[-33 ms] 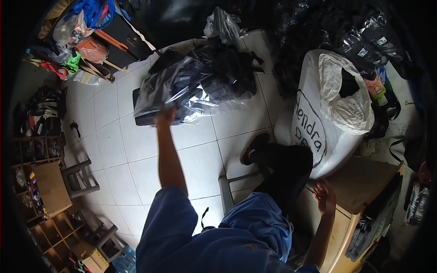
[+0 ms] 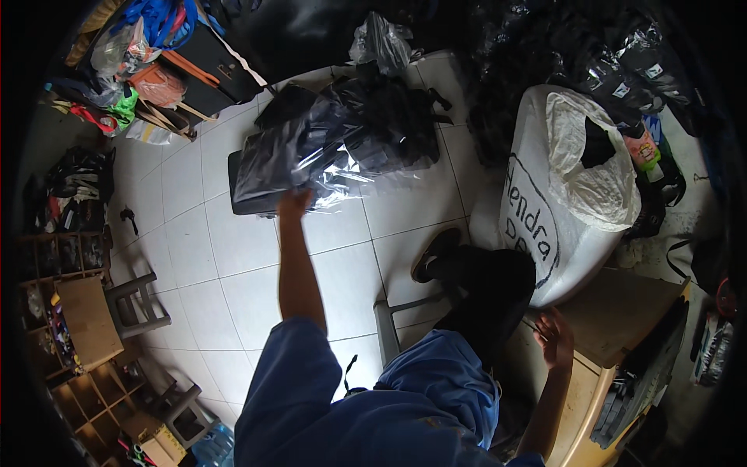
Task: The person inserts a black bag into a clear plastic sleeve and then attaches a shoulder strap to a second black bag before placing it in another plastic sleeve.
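Ahead of me on the white tiles lies a clear plastic bag (image 2: 268,163) over black goods, with a black backpack (image 2: 381,117) showing beside and under the shiny film. My left hand (image 2: 293,204) reaches out to the near edge of the plastic and touches it. Its fingers are blurred, so their grip does not show. Down at the right, beside the wooden cabinet, my right hand (image 2: 554,340) is half curled around a thin dark thing, too small to name. A black flat edge sticks out at the left end of the bag.
A large white sack (image 2: 529,187) with handwriting stands at the right, near my leg. Below it is a wooden cabinet (image 2: 638,307). Grey plastic stools (image 2: 138,305) and a compartmented wooden shelf (image 2: 93,397) stand at the left. Black wrapped goods (image 2: 607,70) are piled at the far right.
My left hand has shifted slightly right along the near edge of the plastic bag. The film at the left end lies a little flatter. The right hand stays in place.
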Tool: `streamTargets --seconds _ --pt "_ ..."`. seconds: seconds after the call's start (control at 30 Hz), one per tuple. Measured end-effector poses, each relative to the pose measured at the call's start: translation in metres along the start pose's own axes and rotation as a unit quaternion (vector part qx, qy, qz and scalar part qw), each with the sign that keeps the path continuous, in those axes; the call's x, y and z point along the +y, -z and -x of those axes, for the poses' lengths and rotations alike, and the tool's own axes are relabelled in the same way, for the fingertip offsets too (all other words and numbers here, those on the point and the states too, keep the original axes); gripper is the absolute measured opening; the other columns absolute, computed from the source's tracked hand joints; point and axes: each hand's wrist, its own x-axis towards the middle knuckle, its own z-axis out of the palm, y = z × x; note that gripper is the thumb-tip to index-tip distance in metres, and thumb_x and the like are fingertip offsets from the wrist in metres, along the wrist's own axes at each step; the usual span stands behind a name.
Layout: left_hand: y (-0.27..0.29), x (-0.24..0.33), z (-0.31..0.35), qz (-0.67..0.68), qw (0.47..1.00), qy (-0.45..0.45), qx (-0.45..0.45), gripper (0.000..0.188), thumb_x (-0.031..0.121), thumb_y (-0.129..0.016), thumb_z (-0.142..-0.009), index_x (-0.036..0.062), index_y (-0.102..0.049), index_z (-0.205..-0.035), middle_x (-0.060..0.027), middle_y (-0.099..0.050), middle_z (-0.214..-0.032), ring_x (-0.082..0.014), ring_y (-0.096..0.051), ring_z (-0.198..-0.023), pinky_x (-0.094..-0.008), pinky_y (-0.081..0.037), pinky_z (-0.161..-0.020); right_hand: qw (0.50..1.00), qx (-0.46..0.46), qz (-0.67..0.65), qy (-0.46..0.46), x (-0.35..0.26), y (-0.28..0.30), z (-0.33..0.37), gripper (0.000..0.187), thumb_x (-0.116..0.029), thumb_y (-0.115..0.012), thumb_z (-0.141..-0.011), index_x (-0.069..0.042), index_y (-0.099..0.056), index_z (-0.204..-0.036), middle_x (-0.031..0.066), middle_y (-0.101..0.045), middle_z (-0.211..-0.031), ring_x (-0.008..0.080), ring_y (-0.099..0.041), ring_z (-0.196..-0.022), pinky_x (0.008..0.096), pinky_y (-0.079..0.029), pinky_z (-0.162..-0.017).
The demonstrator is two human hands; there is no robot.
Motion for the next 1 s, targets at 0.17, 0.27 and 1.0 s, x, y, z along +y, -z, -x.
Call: streamTargets --seconds 0.17,0.27,1.0 --pt "-0.118 0.074 0.052 0.715 0.632 0.264 -0.138 0.019 0.009 -0.044 -0.092 -0.0043 -0.049 -0.105 -0.0239 -0.061 -0.097 -0.0355 -0.063 -0.09 -0.0459 -0.055 -0.083 1.0 0.013 -0.003 -0.02 0.005 -0.004 0.006 0.047 -0.036 -0.062 -0.086 -0.011 -0.051 -0.124 0.0056 -0.063 -0.099 0.0181 -0.061 -0.09 0.0325 -0.052 -0.074" --pt "-0.118 0.087 0.089 0.749 0.607 0.174 -0.201 0.014 0.008 -0.042 -0.089 -0.002 -0.051 -0.092 -0.0208 -0.06 -0.094 -0.0349 -0.061 -0.089 -0.0503 -0.051 -0.084 1.0 -0.009 -0.013 -0.009 0.004 -0.007 0.016 0.046 -0.034 -0.061 -0.086 -0.011 -0.051 -0.124 0.0056 -0.063 -0.099 0.0177 -0.061 -0.088 0.0324 -0.053 -0.074" --pt "0.086 0.465 0.346 0.507 0.648 -0.396 -0.408 0.02 0.009 -0.06 -0.088 0.0019 -0.058 -0.107 -0.0051 -0.063 -0.095 -0.0119 -0.062 -0.083 -0.0223 -0.047 -0.068 0.888 0.108 0.162 0.416 -0.037 0.042 0.23 0.03 0.005 -0.06 -0.08 -0.001 -0.059 -0.11 0.0087 -0.066 -0.095 0.0147 -0.064 -0.078 0.0251 -0.051 -0.067"
